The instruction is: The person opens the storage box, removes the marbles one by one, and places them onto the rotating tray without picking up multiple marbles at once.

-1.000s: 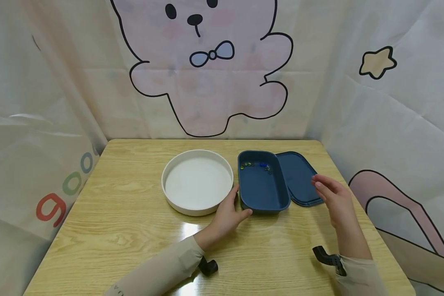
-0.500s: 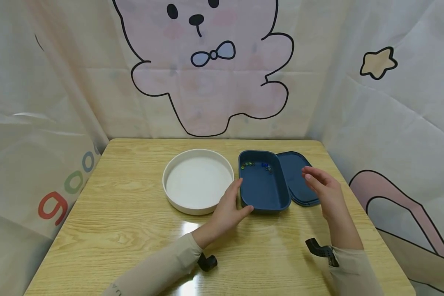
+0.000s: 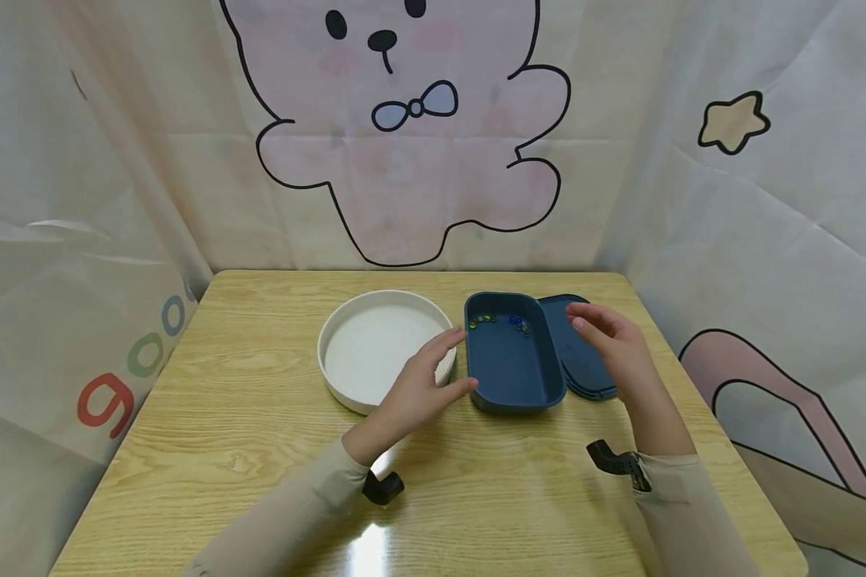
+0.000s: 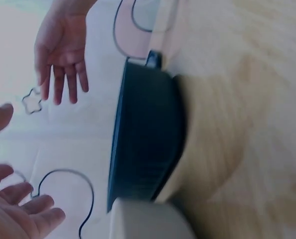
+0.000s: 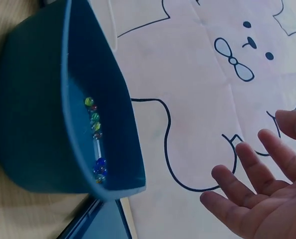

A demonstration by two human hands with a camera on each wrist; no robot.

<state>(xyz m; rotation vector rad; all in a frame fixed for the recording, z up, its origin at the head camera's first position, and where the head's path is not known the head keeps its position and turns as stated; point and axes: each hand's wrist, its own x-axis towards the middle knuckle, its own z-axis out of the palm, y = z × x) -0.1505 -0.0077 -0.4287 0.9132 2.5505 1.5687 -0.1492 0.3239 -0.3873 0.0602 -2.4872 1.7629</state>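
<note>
A deep blue rectangular container (image 3: 515, 369) stands on the table with several glass marbles (image 5: 95, 122) along the far end of its floor, some green-yellow, some blue. My left hand (image 3: 417, 389) hovers at the container's left side, fingers spread and holding nothing, overlapping the rim of a round white dish (image 3: 332, 389) in the head view. Over the blue lid (image 3: 584, 365), right of the container, my right hand (image 3: 617, 349) hangs with relaxed fingers and nothing in them. In the left wrist view, the right hand (image 4: 66, 55) shows its palm beyond the container (image 4: 145, 129).
The wooden table (image 3: 209, 449) ends at a curtain (image 3: 606, 96) printed with a bear, and more curtain hangs at both sides. Lid and container lie close together at the right. Each wrist carries a black camera mount (image 3: 382, 486).
My left hand has come off the container's near left side and lifted back to the left. The right hand has moved left and forward over the lid.
</note>
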